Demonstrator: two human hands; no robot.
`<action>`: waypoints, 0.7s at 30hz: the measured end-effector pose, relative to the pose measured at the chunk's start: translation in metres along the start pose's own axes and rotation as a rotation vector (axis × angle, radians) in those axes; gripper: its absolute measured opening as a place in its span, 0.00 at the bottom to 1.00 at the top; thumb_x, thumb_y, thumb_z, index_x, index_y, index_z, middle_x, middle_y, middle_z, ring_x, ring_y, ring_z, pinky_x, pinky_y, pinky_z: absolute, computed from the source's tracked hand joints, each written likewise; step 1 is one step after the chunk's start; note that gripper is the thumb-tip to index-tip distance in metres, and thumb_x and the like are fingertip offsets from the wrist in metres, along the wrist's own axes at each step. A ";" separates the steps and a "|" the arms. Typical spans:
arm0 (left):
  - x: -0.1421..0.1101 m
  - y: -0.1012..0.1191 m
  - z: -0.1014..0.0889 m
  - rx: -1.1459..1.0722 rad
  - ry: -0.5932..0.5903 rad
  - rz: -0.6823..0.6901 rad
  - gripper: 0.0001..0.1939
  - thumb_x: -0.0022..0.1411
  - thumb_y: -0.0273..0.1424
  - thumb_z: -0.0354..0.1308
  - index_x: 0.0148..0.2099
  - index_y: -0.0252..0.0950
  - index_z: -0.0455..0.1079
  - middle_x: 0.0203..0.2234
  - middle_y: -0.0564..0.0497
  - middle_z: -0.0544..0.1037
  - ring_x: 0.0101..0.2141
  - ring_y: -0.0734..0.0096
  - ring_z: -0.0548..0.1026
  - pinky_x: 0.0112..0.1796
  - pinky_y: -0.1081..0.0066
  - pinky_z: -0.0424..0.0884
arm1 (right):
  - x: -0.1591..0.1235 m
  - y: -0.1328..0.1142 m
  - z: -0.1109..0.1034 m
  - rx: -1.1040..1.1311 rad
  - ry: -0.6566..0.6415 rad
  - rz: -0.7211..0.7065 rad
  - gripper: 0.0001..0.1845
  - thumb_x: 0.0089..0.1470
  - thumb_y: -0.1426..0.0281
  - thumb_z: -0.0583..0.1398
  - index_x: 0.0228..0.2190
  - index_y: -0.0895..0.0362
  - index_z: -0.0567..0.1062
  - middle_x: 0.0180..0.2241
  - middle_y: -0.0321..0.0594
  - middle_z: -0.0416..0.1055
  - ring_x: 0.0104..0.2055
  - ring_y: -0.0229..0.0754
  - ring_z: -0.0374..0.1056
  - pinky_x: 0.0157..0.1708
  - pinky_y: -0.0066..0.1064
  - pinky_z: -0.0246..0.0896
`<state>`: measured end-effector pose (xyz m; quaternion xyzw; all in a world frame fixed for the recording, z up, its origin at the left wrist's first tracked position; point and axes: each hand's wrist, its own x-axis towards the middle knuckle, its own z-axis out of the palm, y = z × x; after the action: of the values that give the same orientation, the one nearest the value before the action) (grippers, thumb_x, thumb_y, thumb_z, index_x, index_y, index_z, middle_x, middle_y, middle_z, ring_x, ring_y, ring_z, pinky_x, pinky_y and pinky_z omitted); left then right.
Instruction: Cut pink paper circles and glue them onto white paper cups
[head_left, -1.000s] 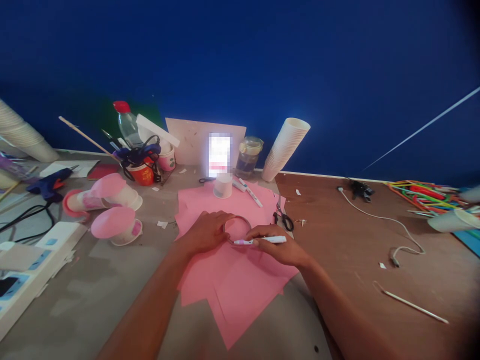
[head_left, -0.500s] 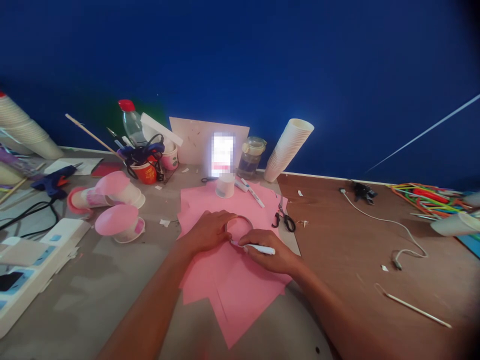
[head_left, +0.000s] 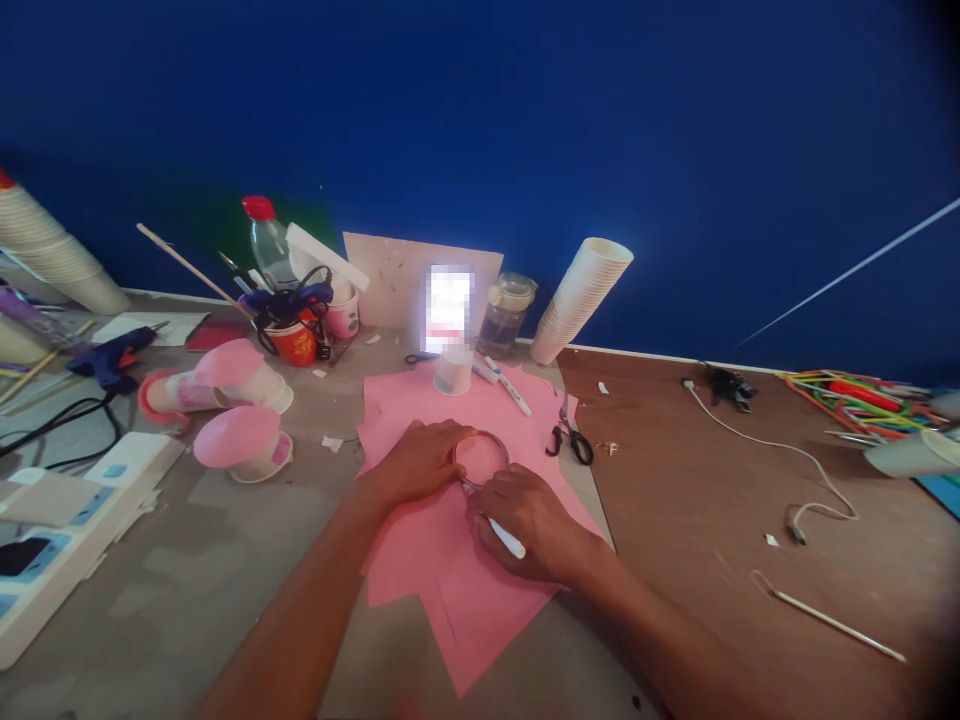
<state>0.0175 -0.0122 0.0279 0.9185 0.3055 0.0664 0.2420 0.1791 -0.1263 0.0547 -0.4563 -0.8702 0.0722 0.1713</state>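
Pink paper [head_left: 472,610] lies in overlapping pieces on the grey board in front of me. A thin round ring [head_left: 491,434] rests flat on it, pink showing through the middle. The fingers of my left hand [head_left: 424,462] close on the ring's left edge and press it to the paper. In my right hand [head_left: 529,520] I grip a white marker [head_left: 506,538], its tip end at the ring's lower edge. The tip itself is hard to make out behind my fingers. Beyond the ring stands a small white paper cup [head_left: 452,373].
Scissors [head_left: 577,446] and another marker [head_left: 510,388] lie right of the ring. A leaning cup stack [head_left: 581,300] and a jar [head_left: 508,310] stand behind. To the left are pink-topped cups [head_left: 238,440], a power strip [head_left: 82,530] and a glue gun [head_left: 109,360].
My right hand has shifted slightly left and down around the ring's lower edge, and the marker's back end now tilts more toward me. My left hand still holds the ring.
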 end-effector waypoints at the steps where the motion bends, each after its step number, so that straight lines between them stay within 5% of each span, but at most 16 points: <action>1: 0.000 0.000 0.000 0.001 -0.002 0.002 0.24 0.57 0.33 0.53 0.56 0.49 0.58 0.46 0.53 0.72 0.46 0.62 0.69 0.44 0.63 0.59 | -0.001 0.000 -0.002 0.009 -0.015 0.010 0.08 0.48 0.76 0.53 0.30 0.59 0.72 0.24 0.41 0.71 0.27 0.40 0.63 0.30 0.32 0.52; 9: -0.003 0.002 -0.003 -0.014 -0.003 -0.008 0.24 0.57 0.34 0.53 0.56 0.49 0.58 0.46 0.54 0.72 0.44 0.64 0.70 0.43 0.64 0.59 | -0.013 0.016 -0.025 0.113 -0.035 0.197 0.08 0.49 0.76 0.54 0.27 0.57 0.74 0.24 0.40 0.73 0.28 0.40 0.66 0.32 0.32 0.55; 13: -0.002 0.003 -0.004 -0.012 -0.010 -0.019 0.24 0.57 0.34 0.53 0.56 0.48 0.58 0.44 0.54 0.73 0.43 0.64 0.70 0.43 0.64 0.60 | -0.019 0.038 -0.039 0.371 0.012 0.383 0.09 0.50 0.74 0.54 0.25 0.56 0.74 0.24 0.36 0.73 0.26 0.38 0.66 0.28 0.28 0.57; 18: -0.001 0.000 -0.002 -0.005 -0.016 -0.011 0.24 0.57 0.35 0.52 0.56 0.49 0.58 0.46 0.54 0.72 0.44 0.63 0.70 0.43 0.63 0.60 | -0.025 0.065 -0.038 0.672 0.379 0.691 0.10 0.51 0.67 0.56 0.33 0.57 0.76 0.25 0.38 0.71 0.25 0.38 0.64 0.24 0.28 0.59; 21: -0.002 0.000 -0.001 0.013 -0.008 0.001 0.24 0.58 0.35 0.52 0.57 0.47 0.57 0.48 0.52 0.72 0.45 0.62 0.70 0.43 0.63 0.59 | -0.023 0.077 -0.024 0.933 0.499 0.729 0.13 0.49 0.67 0.58 0.37 0.58 0.74 0.21 0.34 0.65 0.24 0.37 0.62 0.24 0.29 0.60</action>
<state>0.0156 -0.0132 0.0291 0.9206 0.3044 0.0610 0.2369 0.2596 -0.1016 0.0498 -0.6034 -0.4704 0.3885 0.5136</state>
